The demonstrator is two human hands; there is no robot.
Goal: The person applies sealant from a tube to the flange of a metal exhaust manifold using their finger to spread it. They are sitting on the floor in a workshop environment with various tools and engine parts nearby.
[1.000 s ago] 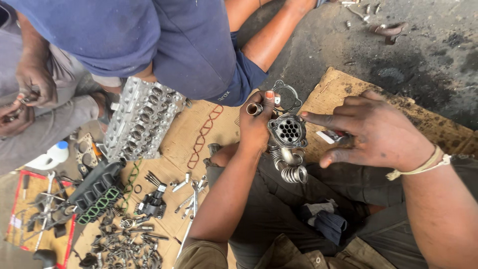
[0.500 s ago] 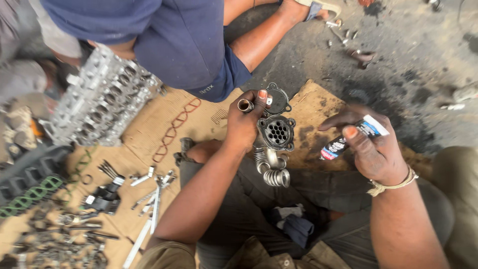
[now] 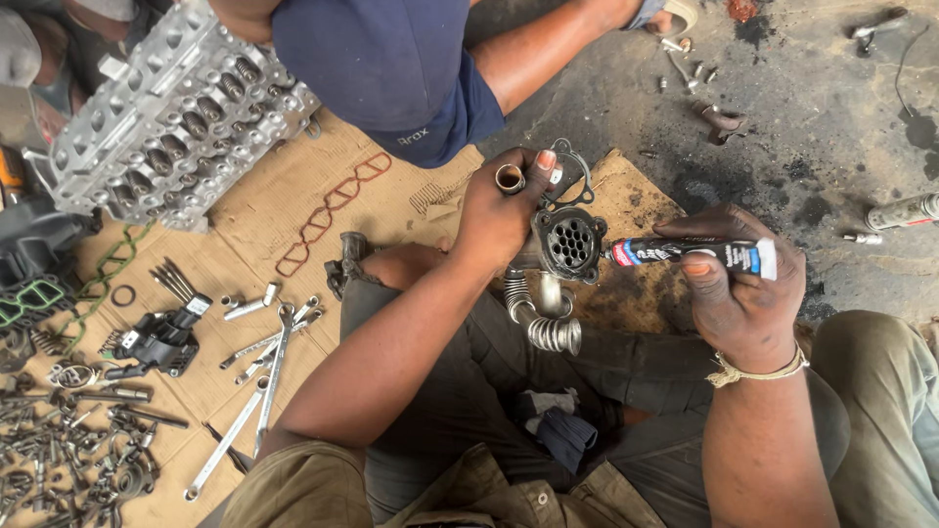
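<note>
- Right hand (image 3: 738,293): fingers curled tight round a small dark sealant tube (image 3: 685,254), held level with its nozzle pointing left, the tip touching or just short of the round face of the metal part.
- Left hand (image 3: 504,210): closed on the upper body of the metal part (image 3: 569,244), thumb near a short open pipe stub (image 3: 510,178) that stands up from it.
- Metal part: a round, dark end face pierced with many small holes, turned toward the camera; a ribbed, coiled metal pipe (image 3: 543,318) hangs from it over the person's lap. It is held above the knees, between the two hands.
- Wrist: a pale cord band (image 3: 758,372) circles the right wrist.
- Ground beneath: flattened cardboard (image 3: 293,205) over stained concrete; a thin reddish gasket (image 3: 328,220) lies on the cardboard.
- Left of the lap: several spanners (image 3: 259,381) lie near one another, beside a black plastic component (image 3: 161,337); a heap of bolts and small fittings (image 3: 68,450) fills the lower left corner.
- Upper left: a large aluminium cylinder head (image 3: 166,112), tilted, next to a second person in a dark blue shirt (image 3: 391,59) who sits opposite.
- Far right: another tube (image 3: 905,210) lies on the concrete, well apart from the hands.
</note>
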